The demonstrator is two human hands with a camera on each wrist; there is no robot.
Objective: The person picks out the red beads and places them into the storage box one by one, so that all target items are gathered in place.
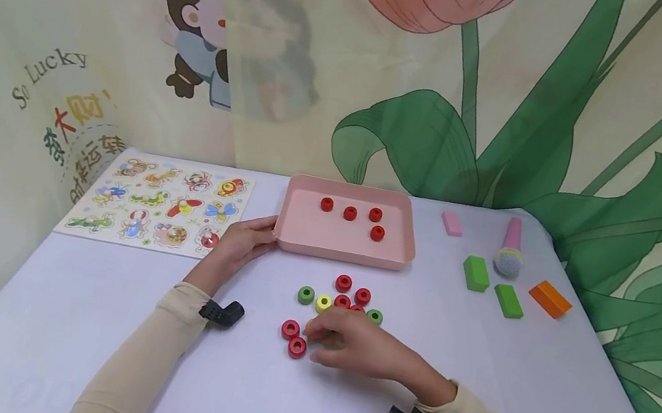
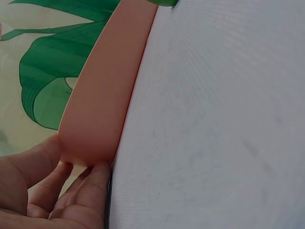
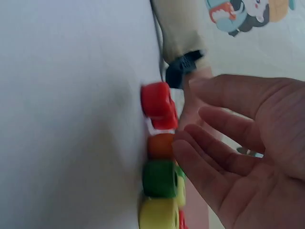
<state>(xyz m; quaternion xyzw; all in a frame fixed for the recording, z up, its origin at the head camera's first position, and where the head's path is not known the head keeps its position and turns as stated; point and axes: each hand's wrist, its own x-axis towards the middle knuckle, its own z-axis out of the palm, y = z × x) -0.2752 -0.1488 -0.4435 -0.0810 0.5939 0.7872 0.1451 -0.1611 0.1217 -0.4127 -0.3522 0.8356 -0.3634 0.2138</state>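
Observation:
My left hand [image 1: 239, 243] grips the left front corner of a pink tray [image 1: 342, 256]; in the left wrist view the thumb and fingers close about the tray's end. Several red beads [image 1: 350, 214] lie inside it. Over the loose beads in front of the tray hovers my right hand [image 1: 361, 345], fingers loosely bent and apart, nothing between them. Two red beads [image 1: 291, 330] lie just left of its fingertips. In the right wrist view, an orange bead [image 3: 160, 146] is close beside a fingertip, with a green bead [image 3: 159, 179] and a yellow bead [image 3: 158, 213] below. The hand partly covers the group.
A puzzle board [image 1: 158, 206] with insect pictures lies at the back left. On the right are a pink toy microphone [image 1: 510, 249], green blocks [image 1: 476, 273], an orange block [image 1: 550, 299] and a small pink block [image 1: 451, 222]. A printed curtain hangs behind the table.

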